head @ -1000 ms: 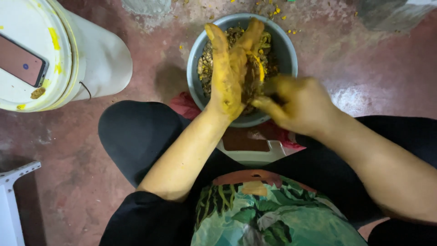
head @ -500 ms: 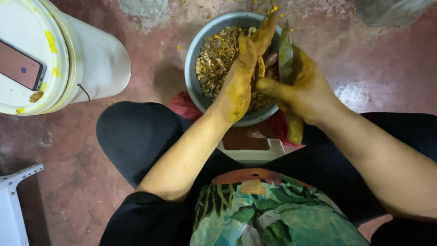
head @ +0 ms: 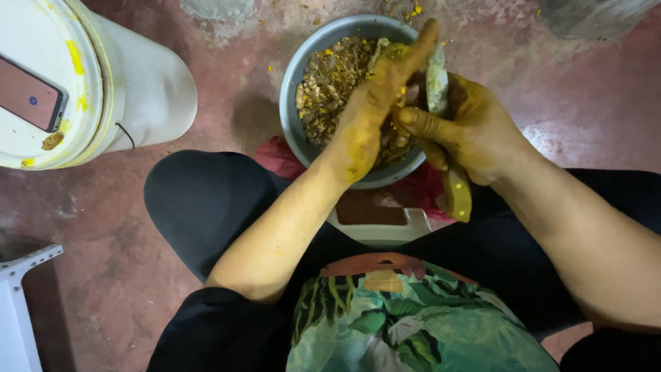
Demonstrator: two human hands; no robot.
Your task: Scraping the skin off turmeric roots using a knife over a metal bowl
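Gripping a flat knife, right hand scrapes yellow-stained left hand.

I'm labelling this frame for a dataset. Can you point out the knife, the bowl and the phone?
knife [head: 436, 83]: head view, on the blade above the right fist.
bowl [head: 289, 83]: head view, on its grey left rim.
phone [head: 27, 96]: head view, on its screen.

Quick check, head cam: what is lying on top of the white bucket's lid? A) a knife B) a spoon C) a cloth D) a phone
D: a flat phone with a dark screen lies on the yellow-smeared lid of the white bucket at upper left. The knife is in the right hand over the grey bowl.
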